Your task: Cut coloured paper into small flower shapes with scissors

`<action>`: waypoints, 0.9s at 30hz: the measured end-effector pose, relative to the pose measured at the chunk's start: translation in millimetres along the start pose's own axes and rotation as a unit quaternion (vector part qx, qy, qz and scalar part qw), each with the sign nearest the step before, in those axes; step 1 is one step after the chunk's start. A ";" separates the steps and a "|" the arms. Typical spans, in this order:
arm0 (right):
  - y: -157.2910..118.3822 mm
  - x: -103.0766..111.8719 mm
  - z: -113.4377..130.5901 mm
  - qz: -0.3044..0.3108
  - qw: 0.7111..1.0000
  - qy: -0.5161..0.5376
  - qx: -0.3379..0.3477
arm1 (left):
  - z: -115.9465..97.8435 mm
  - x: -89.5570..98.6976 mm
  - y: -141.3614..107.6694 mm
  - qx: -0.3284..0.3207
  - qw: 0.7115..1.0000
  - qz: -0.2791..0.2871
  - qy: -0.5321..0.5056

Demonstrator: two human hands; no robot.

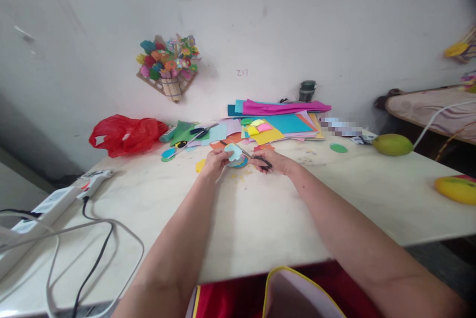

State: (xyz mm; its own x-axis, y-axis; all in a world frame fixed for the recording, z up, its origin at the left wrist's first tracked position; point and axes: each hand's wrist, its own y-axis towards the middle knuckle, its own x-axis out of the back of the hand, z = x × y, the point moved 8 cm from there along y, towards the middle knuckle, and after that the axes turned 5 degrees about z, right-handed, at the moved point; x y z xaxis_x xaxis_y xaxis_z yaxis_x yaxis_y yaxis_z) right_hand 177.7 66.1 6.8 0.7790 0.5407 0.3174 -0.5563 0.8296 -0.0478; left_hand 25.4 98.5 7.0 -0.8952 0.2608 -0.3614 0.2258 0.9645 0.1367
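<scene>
My left hand pinches a pale blue paper piece with a scalloped edge. In my right hand is a pair of scissors with black handles, its blades reaching left to the paper's edge. Whether the blades touch the paper I cannot tell. Beneath the held piece, a darker blue round paper partly shows. Small yellow scraps lie on the table just below my hands. An orange-red paper piece rests behind the scissors.
Colored sheets are piled at the wall, with a second pair of scissors to their left. A red plastic bag sits farther left. A power strip and loose cables occupy the left side. A mango and green disc lie right.
</scene>
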 end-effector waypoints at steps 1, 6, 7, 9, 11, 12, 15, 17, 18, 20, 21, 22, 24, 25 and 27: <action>0.1 0.0 0.1 0.001 1.000 0.001 0.001 | -0.2 0.7 0.1 0.000 1.000 0.002 0.003; -0.1 -1.4 1.7 0.005 1.000 0.017 -0.001 | 2.2 5.5 1.9 0.006 1.000 0.001 0.005; -0.3 -1.8 2.2 0.006 1.000 0.016 -0.004 | 2.9 6.2 2.6 0.007 1.000 0.001 0.005; -0.9 -2.0 2.7 0.003 1.000 0.010 -0.012 | 4.1 7.5 3.8 0.007 1.000 0.000 0.004; -1.6 -1.9 3.1 0.000 1.000 0.007 -0.021 | 4.5 9.2 4.7 0.004 1.000 -0.003 0.004; -2.1 -2.0 3.4 -0.001 1.000 0.007 -0.024 | 4.5 9.9 5.1 0.002 1.000 -0.004 0.005; -3.6 -2.4 4.7 0.001 1.000 0.010 -0.027 | 5.1 10.8 5.7 0.002 1.000 0.003 0.007; -4.5 -2.7 6.4 0.004 1.000 0.011 -0.023 | 5.7 11.1 5.9 0.004 1.000 0.010 0.008; -5.0 -3.0 7.0 0.006 1.000 0.011 -0.022 | 5.9 11.3 6.0 0.005 1.000 0.013 0.008; -5.5 -3.1 7.0 0.009 1.000 0.010 -0.022 | 6.1 11.6 6.2 0.007 1.000 0.019 0.010; -5.6 -3.0 6.2 0.010 1.000 0.010 -0.023 | 6.1 11.5 6.3 0.008 1.000 0.021 0.011; -5.5 -3.0 5.4 0.012 1.000 0.011 -0.023 | 6.1 11.5 6.3 0.009 1.000 0.023 0.012; -5.0 -3.1 3.5 0.019 1.000 0.014 -0.019 | 6.0 11.7 6.0 0.014 1.000 0.022 0.014; -4.6 -3.1 2.5 0.022 0.999 0.016 -0.017 | 6.0 11.7 5.8 0.018 0.999 0.022 0.016; -4.0 -2.9 0.6 0.030 0.999 0.014 -0.012 | 5.7 11.2 5.1 0.024 0.999 0.024 0.017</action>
State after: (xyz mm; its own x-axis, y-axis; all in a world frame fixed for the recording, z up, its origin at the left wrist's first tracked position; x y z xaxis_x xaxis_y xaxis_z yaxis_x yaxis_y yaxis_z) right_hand 177.4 61.1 6.6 0.7529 0.5928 0.2860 -0.5953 0.7986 -0.0881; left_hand 18.7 106.6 -1.6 -0.8954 0.3061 -0.3233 0.2862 0.9520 0.1088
